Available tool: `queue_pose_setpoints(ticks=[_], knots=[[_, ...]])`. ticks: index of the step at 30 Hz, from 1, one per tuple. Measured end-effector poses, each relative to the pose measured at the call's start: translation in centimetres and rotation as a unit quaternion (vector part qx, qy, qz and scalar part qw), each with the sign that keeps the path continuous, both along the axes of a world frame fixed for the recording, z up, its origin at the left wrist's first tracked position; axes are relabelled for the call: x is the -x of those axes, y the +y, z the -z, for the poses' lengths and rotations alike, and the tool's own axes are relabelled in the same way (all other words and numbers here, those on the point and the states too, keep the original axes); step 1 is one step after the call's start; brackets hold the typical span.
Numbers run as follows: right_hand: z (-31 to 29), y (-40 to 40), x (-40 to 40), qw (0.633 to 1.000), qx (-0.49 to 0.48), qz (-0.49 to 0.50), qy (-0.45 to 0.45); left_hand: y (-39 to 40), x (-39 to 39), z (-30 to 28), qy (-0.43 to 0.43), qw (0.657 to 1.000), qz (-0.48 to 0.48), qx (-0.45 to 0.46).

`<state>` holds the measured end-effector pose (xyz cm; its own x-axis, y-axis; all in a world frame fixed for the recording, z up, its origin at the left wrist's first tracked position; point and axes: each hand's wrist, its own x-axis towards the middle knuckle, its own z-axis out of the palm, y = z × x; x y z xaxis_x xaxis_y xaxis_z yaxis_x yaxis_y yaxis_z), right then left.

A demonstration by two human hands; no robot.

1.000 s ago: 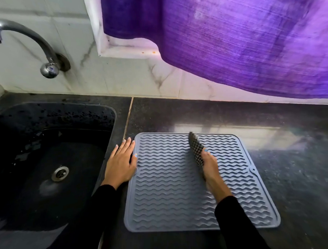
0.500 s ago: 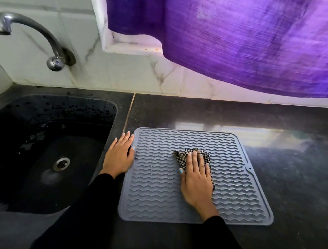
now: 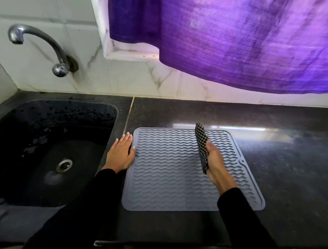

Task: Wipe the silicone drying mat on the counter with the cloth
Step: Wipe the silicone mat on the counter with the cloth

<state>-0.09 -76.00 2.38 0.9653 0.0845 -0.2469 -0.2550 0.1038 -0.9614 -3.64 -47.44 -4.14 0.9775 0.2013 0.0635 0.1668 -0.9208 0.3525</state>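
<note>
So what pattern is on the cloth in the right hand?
A black-and-white check, seen in the head view on the cloth that the right hand grips.

A home kitchen. A dark stone counter holds a sunken black sink with a metal drain, below a curved chrome wall tap. White marble-veined tiles back it, and 1 purple curtain hangs over a window ledge.

Checked cloth upright edge-on above flat grey ridged mat.
</note>
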Motion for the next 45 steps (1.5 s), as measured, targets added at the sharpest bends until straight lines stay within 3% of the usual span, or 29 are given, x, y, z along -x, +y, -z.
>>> queue_pose_setpoints(ticks=[1,3,5,7,8,15,17,18,19,21,22,24,26,27,29,31,32,34,39,43,45], knots=[[-0.4,1.1,0.9,0.996,0.07,-0.023,-0.054,-0.1,0.4,0.0,0.011,1.0,-0.003,-0.002],[0.1,3.6,2.9,0.943,0.271,-0.115,-0.156,-0.3,1.3,0.1,0.024,1.0,-0.003,-0.018],[2.3,5.9,5.0,0.85,0.433,-0.185,-0.237,-0.7,2.4,0.3,0.013,0.999,0.0,-0.038],[4.7,7.3,6.3,0.741,0.558,-0.191,-0.322,-0.8,2.9,0.6,0.003,0.999,-0.004,-0.052],[5.4,7.5,6.4,0.72,0.586,-0.191,-0.321,-1.0,3.0,0.7,-0.002,0.998,-0.005,-0.057],[5.5,7.6,4.8,0.711,0.595,-0.242,-0.285,-1.1,2.7,1.3,-0.046,0.997,-0.02,-0.052],[5.0,7.5,4.0,0.725,0.577,-0.277,-0.253,-1.1,2.7,1.2,-0.043,0.998,-0.02,-0.052],[4.8,7.3,3.4,0.75,0.546,-0.301,-0.22,-1.1,2.7,1.3,-0.04,0.998,-0.021,-0.051],[4.3,7.0,2.9,0.798,0.482,-0.313,-0.18,-1.0,2.7,1.1,-0.039,0.998,-0.021,-0.049],[2.6,6.2,2.0,0.927,0.252,-0.275,-0.047,-1.0,2.9,0.8,-0.03,0.998,-0.016,-0.044],[1.7,5.6,1.7,0.966,0.11,-0.231,0.026,-1.0,3.0,0.6,-0.024,0.999,-0.01,-0.042],[0.8,4.5,1.3,0.99,-0.018,-0.131,0.058,-1.1,3.2,0.5,-0.019,0.999,-0.005,-0.038],[0.3,4.6,1.6,0.991,0.079,-0.107,-0.014,-1.1,3.3,0.5,-0.024,0.999,-0.01,-0.034],[0.2,5.3,2.5,0.972,0.173,-0.139,-0.077,-1.1,3.4,0.5,-0.027,0.999,-0.011,-0.032],[1.6,7.1,5.0,0.883,0.363,-0.236,-0.18,-1.1,3.4,0.6,-0.033,0.999,-0.012,-0.029],[3.7,9.0,7.8,0.77,0.51,-0.233,-0.304,-1.0,3.3,0.6,-0.039,0.999,-0.013,-0.03],[4.4,9.5,8.8,0.733,0.546,-0.23,-0.333,-1.0,3.2,0.6,-0.045,0.998,-0.014,-0.031],[5.3,9.8,9.0,0.714,0.57,-0.236,-0.332,-1.1,3.1,0.6,-0.055,0.998,-0.016,-0.031],[4.7,9.4,7.2,0.74,0.528,-0.285,-0.303,-0.9,2.9,1.0,-0.066,0.997,-0.016,-0.035],[3.5,9.4,6.0,0.818,0.438,-0.296,-0.225,-0.9,2.8,1.1,-0.058,0.998,-0.016,-0.032],[3.1,9.3,5.8,0.886,0.346,-0.258,-0.168,-0.9,2.9,0.9,-0.055,0.998,-0.014,-0.023]])
